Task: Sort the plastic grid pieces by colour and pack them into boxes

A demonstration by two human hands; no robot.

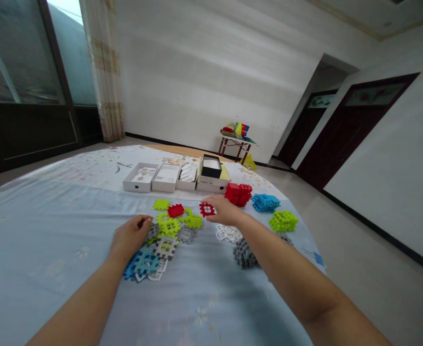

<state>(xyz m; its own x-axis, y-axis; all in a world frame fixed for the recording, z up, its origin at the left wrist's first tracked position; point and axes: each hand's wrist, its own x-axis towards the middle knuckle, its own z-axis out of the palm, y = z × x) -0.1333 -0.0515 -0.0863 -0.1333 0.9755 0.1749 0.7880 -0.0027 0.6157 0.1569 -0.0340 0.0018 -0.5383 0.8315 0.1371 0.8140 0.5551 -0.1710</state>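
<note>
Where a pale blue cloth covers the desk (53, 230), the right hand (226, 211) pinches a red plastic lattice tile (207, 209) by one edge, its fingers narrowed onto it. The tile hangs just above the cloth, between a loose heap of tiles and a stacked red block of tiles (238, 194). The left hand (130, 235) lies curled at the heap's near side, fingertips against a grey plastic lattice tile (153, 232); whether it grips anything cannot be told.

The red tile appears thin, stiff and light. Its notched rim and open square windows probably give a sure hold at two opposite edges, and it looks neither fragile nor slippery.

The heap mixes lime-green tiles (168, 226), blue tiles (141, 264) and white tiles (229, 233), all flat, toothed and glossy. To the right stand a blue stack (265, 203), a lime-green stack (283, 221) and a grey stack (243, 253), well apart from one another. Behind them sit shallow white cardboard boxes (166, 178) in a row, with a black-lined box (211, 167) beside them.
</note>
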